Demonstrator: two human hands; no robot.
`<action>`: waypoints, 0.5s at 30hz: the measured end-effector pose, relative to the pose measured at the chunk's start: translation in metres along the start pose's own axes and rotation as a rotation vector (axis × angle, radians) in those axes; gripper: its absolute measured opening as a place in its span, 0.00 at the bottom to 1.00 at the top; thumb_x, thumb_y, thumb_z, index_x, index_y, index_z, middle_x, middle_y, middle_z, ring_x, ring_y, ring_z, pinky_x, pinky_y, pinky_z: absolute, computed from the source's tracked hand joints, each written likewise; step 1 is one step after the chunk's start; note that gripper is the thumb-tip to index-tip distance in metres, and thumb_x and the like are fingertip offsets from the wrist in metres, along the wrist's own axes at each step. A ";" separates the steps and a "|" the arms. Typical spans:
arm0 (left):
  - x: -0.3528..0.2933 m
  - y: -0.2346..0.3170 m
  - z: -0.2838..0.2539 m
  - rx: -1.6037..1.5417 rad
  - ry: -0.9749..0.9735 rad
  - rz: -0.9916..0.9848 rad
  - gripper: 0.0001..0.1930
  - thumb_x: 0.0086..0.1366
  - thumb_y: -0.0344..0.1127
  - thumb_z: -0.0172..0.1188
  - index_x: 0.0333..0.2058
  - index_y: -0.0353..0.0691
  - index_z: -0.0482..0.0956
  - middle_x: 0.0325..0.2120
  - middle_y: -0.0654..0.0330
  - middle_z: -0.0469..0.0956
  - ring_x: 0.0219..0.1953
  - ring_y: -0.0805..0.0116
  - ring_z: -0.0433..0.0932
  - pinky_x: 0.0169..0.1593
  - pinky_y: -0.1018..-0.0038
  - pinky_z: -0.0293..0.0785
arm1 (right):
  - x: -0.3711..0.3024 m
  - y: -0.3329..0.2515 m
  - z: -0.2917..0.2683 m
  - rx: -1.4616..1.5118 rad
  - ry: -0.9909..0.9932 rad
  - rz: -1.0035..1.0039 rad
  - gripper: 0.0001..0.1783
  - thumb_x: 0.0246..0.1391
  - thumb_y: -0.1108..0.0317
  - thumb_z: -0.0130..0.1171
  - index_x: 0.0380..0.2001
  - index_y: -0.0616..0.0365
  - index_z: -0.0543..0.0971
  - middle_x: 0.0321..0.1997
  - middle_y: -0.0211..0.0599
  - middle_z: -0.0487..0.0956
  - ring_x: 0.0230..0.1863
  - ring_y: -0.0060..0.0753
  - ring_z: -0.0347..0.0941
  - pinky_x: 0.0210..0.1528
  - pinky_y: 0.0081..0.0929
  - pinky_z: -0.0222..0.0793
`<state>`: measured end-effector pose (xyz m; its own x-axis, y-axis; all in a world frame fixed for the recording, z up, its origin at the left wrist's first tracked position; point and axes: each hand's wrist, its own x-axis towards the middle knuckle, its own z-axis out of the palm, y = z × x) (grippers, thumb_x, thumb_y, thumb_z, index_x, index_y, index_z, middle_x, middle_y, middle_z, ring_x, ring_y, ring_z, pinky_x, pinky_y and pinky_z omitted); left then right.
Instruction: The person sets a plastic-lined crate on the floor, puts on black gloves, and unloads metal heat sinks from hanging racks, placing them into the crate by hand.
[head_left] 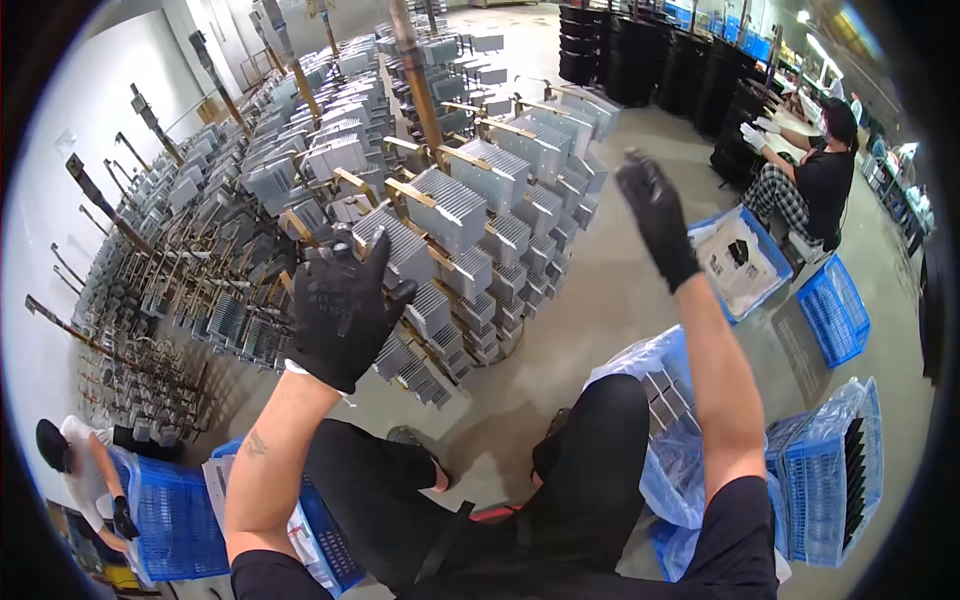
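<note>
Both my hands wear black gloves and are raised in the air. My left hand [342, 312] is open, its fingers apart and its thumb out to the right, in front of finned grey metal heat sinks [447, 207] that hang in tiers on a rack. Whether its fingertips touch a heat sink or a brass-coloured hook [410, 193] I cannot tell. Off to the right of the rack, my right hand [655, 215] is held up over the floor, somewhat blurred. Its fingers look loosely bent and part-way open, with nothing visible in them.
More loaded racks [230, 190] fill the left side. By my right knee stands a plastic-lined crate [670, 480] with metal parts; another blue crate [830, 480] holds dark finned parts. A person [815, 165] sits far right near black stacked bins [640, 60]. Another person [75, 460] works at left.
</note>
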<state>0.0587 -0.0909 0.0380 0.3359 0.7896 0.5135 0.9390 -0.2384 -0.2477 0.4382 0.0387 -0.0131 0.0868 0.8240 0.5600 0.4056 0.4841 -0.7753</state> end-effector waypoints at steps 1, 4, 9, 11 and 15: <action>0.001 0.000 -0.001 0.003 -0.036 0.000 0.30 0.60 0.55 0.64 0.56 0.42 0.75 0.49 0.44 0.76 0.48 0.47 0.74 0.47 0.55 0.68 | 0.022 0.017 -0.007 0.012 0.046 -0.013 0.20 0.68 0.59 0.54 0.56 0.59 0.75 0.52 0.29 0.81 0.50 0.21 0.73 0.52 0.22 0.68; 0.003 0.002 -0.001 0.001 0.042 0.046 0.30 0.59 0.53 0.65 0.55 0.41 0.76 0.47 0.46 0.77 0.45 0.49 0.74 0.47 0.56 0.68 | 0.084 0.070 -0.028 0.036 -0.042 0.117 0.26 0.71 0.51 0.38 0.65 0.51 0.65 0.61 0.16 0.76 0.51 0.19 0.69 0.49 0.19 0.62; -0.002 0.004 -0.003 -0.041 0.001 0.005 0.30 0.57 0.54 0.66 0.53 0.41 0.77 0.47 0.45 0.76 0.46 0.48 0.74 0.49 0.55 0.68 | 0.170 0.140 -0.044 0.209 -0.127 0.296 0.39 0.60 0.32 0.47 0.71 0.31 0.59 0.73 0.23 0.62 0.67 0.46 0.55 0.62 0.62 0.52; -0.009 0.003 -0.005 0.003 -0.015 -0.019 0.31 0.56 0.55 0.66 0.53 0.42 0.77 0.48 0.45 0.76 0.50 0.47 0.74 0.52 0.55 0.68 | 0.183 0.128 -0.022 0.044 -0.085 0.354 0.38 0.58 0.31 0.50 0.67 0.34 0.66 0.66 0.27 0.70 0.65 0.42 0.62 0.61 0.57 0.60; -0.011 0.002 -0.011 0.007 -0.069 -0.022 0.31 0.56 0.54 0.66 0.54 0.43 0.77 0.50 0.45 0.76 0.52 0.48 0.74 0.54 0.56 0.69 | 0.187 0.115 -0.005 0.746 -0.462 0.764 0.27 0.64 0.39 0.51 0.56 0.42 0.76 0.47 0.23 0.82 0.55 0.28 0.76 0.53 0.35 0.75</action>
<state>0.0577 -0.1065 0.0410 0.3095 0.8315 0.4613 0.9454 -0.2168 -0.2434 0.5051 0.2467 0.0037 -0.3246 0.9307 -0.1683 -0.2587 -0.2585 -0.9307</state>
